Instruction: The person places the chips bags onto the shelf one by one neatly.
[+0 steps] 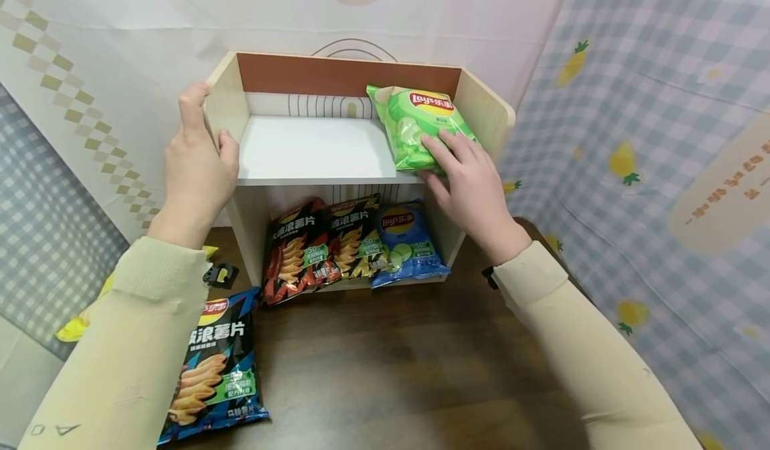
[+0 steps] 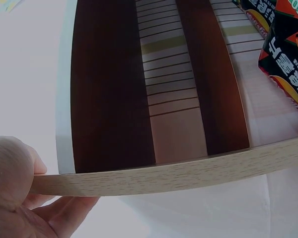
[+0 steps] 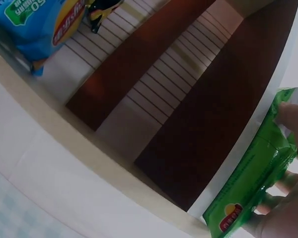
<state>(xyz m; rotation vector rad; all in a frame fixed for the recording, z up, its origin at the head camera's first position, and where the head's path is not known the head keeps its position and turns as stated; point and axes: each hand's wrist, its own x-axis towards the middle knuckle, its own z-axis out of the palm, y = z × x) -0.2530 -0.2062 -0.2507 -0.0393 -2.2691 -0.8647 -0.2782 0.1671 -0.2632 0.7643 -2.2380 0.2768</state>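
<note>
In the head view, my left hand [image 1: 201, 162] grips the left side panel of a small two-tier wooden shelf [image 1: 481, 112], thumb on the inner side. The left wrist view shows the same hand [image 2: 20, 193] around the panel's pale wood edge [image 2: 154, 178]. A green Lay's potato chip bag [image 1: 415, 126] leans at the right end of the upper tier. My right hand [image 1: 472, 176] holds its lower front, fingers on the face and thumb by the bottom edge. The right wrist view shows the green bag [image 3: 253, 173] overhanging the white board's front edge.
The lower tier holds a red-and-black chip bag [image 1: 297, 253], a black-and-gold one [image 1: 357, 236] and a blue one [image 1: 409, 243]. A blue-and-black chip bag [image 1: 216, 370] lies on the brown table [image 1: 373, 370], partly behind my left sleeve. Something yellow [image 1: 75, 328] shows farther left.
</note>
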